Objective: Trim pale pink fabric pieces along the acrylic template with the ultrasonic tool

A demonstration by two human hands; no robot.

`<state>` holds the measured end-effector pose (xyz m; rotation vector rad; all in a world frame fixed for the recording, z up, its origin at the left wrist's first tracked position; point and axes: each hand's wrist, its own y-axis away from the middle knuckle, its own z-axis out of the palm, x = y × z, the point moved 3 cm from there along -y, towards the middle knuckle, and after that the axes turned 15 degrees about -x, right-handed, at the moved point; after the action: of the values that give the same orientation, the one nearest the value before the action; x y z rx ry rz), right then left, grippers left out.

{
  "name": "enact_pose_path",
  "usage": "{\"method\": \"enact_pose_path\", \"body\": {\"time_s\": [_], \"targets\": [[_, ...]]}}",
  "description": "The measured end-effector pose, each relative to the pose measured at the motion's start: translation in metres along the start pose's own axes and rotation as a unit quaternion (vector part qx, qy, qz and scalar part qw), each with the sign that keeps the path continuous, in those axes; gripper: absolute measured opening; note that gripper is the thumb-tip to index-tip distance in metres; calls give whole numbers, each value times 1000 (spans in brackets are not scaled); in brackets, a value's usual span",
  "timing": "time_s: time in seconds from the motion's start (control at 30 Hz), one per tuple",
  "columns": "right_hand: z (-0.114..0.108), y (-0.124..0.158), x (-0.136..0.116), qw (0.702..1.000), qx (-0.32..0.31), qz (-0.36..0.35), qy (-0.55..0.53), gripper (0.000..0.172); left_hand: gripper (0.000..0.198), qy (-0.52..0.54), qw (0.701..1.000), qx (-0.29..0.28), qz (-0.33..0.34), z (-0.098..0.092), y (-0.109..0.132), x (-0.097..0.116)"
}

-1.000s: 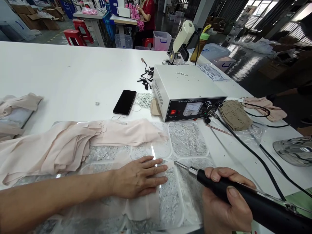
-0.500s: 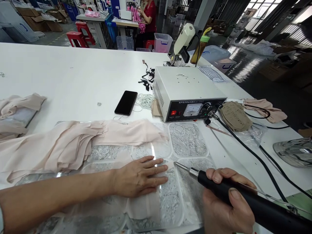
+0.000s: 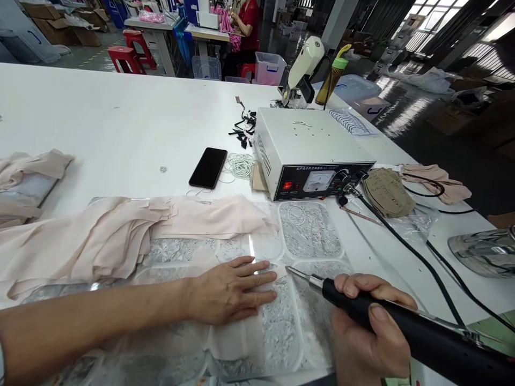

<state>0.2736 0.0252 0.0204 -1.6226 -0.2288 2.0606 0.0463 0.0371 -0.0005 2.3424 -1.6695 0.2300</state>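
Note:
My left hand lies flat with fingers stretched, pressing a thin pale pink fabric piece onto the patterned, glossy plastic mat. In my right hand is a black handheld ultrasonic welder, my fingers wrapped round its body. Its pointed metal tip sits just right of my left fingertips, by the fabric's edge; whether it touches cannot be made out. A stack of pale pink fabric pieces lies beyond my left forearm.
The welder's power box stands ahead, cables running right. Left of it are a phone and coiled cord. To the right lie brown fabric pieces and a glass jar. A person in red sits beyond the table.
My right hand and the welder have shifted slightly left and up, with the tip nearly in place. My left hand stays put on the fabric.

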Motion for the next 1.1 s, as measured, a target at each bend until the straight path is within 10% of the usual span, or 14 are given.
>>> {"method": "enact_pose_path", "body": {"time_s": [1.1], "targets": [[19, 6, -4, 997, -60, 33, -39, 8, 35, -17, 1000, 20, 5, 1, 8, 4]]}}
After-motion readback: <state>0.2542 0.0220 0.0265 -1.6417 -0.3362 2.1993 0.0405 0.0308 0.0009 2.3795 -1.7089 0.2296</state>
